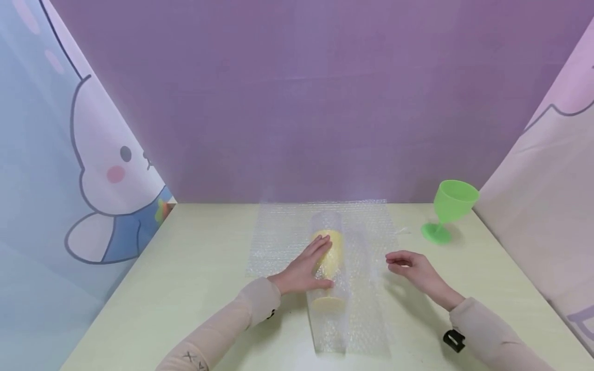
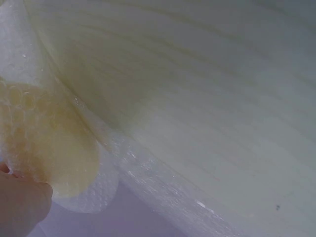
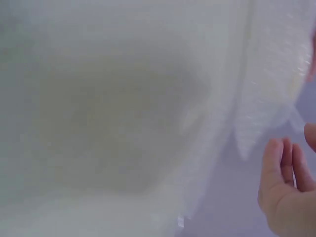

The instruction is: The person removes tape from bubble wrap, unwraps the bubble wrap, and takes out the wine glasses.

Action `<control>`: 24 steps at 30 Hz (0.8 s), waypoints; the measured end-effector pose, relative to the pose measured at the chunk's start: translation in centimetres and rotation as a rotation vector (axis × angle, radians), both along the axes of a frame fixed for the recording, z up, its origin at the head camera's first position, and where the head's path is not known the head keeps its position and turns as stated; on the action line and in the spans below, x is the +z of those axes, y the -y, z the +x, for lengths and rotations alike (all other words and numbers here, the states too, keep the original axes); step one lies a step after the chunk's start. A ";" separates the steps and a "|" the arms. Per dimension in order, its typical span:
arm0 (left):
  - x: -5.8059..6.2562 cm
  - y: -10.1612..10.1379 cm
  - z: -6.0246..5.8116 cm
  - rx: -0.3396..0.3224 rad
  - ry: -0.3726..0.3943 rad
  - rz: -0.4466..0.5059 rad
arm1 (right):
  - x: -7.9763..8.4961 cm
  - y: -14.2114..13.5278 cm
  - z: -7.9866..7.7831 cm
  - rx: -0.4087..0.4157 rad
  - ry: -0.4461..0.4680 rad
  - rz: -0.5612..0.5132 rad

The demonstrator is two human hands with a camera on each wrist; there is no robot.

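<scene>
A yellow goblet (image 1: 334, 257) lies on its side, rolled inside clear bubble wrap (image 1: 278, 242) that spreads over the table. My left hand (image 1: 303, 268) rests across the roll, fingers extended over the bowl and thumb pointing towards the base end. In the left wrist view, part of the left hand (image 2: 24, 205) touches the wrap over a yellow part (image 2: 59, 143). To the right of the wrap, my right hand (image 1: 419, 273) hovers with loosely bent fingers, holding nothing. The right wrist view shows this hand (image 3: 286, 197) apart from the wrap (image 3: 271, 64).
A green goblet (image 1: 452, 203) stands upright at the table's back right. A small clear scrap (image 1: 402, 231) lies between it and the wrap. A purple backdrop (image 1: 325, 103) rises behind the pale table (image 1: 199, 242), with printed cloths (image 1: 42, 180) at the sides.
</scene>
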State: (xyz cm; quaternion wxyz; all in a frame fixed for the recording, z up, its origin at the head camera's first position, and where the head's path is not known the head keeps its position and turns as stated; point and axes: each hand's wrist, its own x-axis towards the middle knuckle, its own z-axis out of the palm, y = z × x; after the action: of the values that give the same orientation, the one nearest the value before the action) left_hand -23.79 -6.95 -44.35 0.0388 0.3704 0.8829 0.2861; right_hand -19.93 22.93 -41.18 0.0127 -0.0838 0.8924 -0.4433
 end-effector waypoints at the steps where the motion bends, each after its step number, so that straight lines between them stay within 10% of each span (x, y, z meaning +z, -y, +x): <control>1: 0.0 0.0 0.0 0.000 0.001 -0.002 | 0.5 0.0 -0.1 -0.007 -0.024 0.002; 11: 0.0 0.0 -0.1 0.005 0.019 0.009 | 5.0 4.4 -0.4 0.054 -0.124 -0.123; 17: -0.1 0.1 -0.1 0.013 0.044 0.030 | 2.8 7.0 -1.3 0.220 -0.022 -0.129; 24: -0.3 0.1 -0.2 0.015 0.032 0.020 | 0.1 7.2 -2.0 0.214 0.138 -0.137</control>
State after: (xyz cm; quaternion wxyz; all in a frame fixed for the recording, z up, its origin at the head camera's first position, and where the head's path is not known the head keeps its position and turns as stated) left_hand -23.96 -7.07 -44.63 0.0469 0.3597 0.8820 0.3009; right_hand -21.93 15.77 -41.12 0.1154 -0.1487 0.8429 -0.5041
